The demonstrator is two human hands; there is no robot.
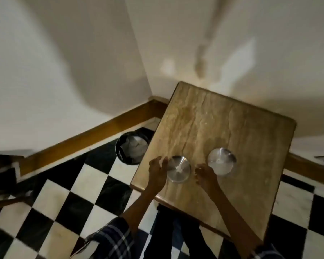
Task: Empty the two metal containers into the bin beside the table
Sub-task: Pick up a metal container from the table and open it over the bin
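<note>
Two round metal containers with lids stand on the marble-topped table. The nearer container sits close to the table's front left edge, the other container to its right. My left hand is at the left side of the nearer container, fingers apart, touching or almost touching its rim. My right hand hovers between the two containers, fingers curled loosely, holding nothing. The black bin stands on the floor left of the table, with crumpled white paper inside.
The floor is black and white checkered tile. A wooden skirting board runs along the white walls behind the bin. Dark furniture shows at the far left edge. My legs are under the table's near corner.
</note>
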